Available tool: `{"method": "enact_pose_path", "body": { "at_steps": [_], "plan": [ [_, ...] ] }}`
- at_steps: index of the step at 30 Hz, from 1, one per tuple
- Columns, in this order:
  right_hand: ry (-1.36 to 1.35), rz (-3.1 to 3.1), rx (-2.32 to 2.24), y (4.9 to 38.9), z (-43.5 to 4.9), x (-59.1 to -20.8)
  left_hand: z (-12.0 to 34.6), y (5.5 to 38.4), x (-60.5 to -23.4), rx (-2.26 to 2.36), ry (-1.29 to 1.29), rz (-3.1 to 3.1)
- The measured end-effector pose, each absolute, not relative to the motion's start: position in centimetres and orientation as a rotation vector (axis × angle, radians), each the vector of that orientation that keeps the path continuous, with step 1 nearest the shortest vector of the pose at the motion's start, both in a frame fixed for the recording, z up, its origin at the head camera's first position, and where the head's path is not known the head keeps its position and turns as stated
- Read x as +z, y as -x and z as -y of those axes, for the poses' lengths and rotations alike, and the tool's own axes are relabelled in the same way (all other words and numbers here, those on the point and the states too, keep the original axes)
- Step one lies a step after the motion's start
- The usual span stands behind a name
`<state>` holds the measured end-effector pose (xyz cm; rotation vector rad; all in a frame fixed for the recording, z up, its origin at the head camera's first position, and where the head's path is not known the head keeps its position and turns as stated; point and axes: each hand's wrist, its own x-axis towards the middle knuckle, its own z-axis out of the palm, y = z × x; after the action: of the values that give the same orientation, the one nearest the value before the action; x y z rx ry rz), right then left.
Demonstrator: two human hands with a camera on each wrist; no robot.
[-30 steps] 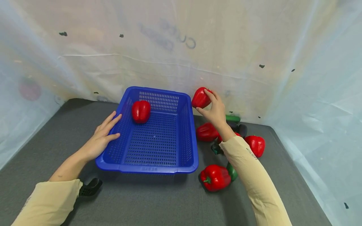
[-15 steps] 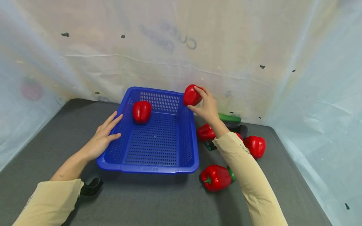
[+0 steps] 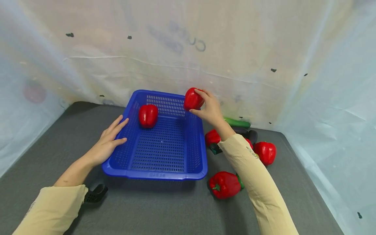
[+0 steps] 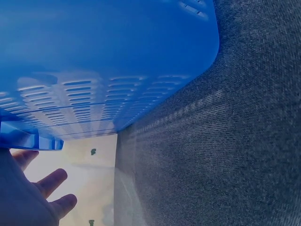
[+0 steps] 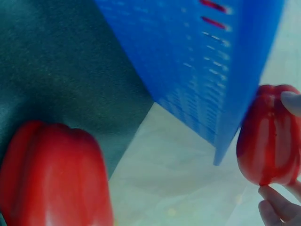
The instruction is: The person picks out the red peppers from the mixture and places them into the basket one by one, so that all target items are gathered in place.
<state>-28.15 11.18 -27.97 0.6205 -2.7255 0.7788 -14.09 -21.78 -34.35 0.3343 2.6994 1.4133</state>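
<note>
A blue plastic basket stands mid-table with one red bell pepper inside, near its back left. My left hand rests on the basket's left rim with fingers spread and fairly straight; in the left wrist view the fingers show beside the rim. Over the basket's back right corner, my right hand pinches a second red bell pepper between thumb and fingers. The right wrist view has this held pepper beside the basket's outer wall.
Right of the basket lie more red bell peppers, a cucumber and a dark eggplant, partly hidden by the right sleeve. Plastic sheeting walls the grey table at the back and sides.
My right hand has carried its bell pepper leftward, from beside the basket's right edge to above its back right corner. The left hand has stayed on the rim.
</note>
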Motion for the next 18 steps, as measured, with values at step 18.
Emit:
{"method": "enact_pose_path", "body": {
  "at_steps": [18],
  "plan": [
    [-0.826, 2.9, 0.621, 28.4, -9.0, -26.7, 21.9, 13.9, -34.3, 1.417, -0.334, -2.699]
  ]
}}
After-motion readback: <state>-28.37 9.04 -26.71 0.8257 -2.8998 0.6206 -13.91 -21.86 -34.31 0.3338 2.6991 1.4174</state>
